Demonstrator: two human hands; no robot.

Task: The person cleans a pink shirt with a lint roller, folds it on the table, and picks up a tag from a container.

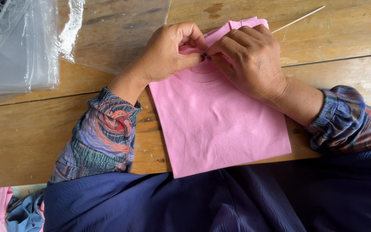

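Note:
A folded pink T-shirt (217, 124) lies flat on a wooden table (340, 38), its neckline turned away from me. My left hand (170, 51) and my right hand (247, 58) meet at the collar (202, 73). Both pinch the fabric at the back of the neck between thumb and fingertips. The fingertips of the two hands touch each other there, hiding what lies between them. Both wrists rest on the shirt's upper corners.
A stack of clear plastic bags (16, 47) sits at the far left of the table. A thin wooden stick (299, 19) lies beyond the shirt at the upper right. More pink and blue cloth (5, 210) shows at the lower left, below the table edge.

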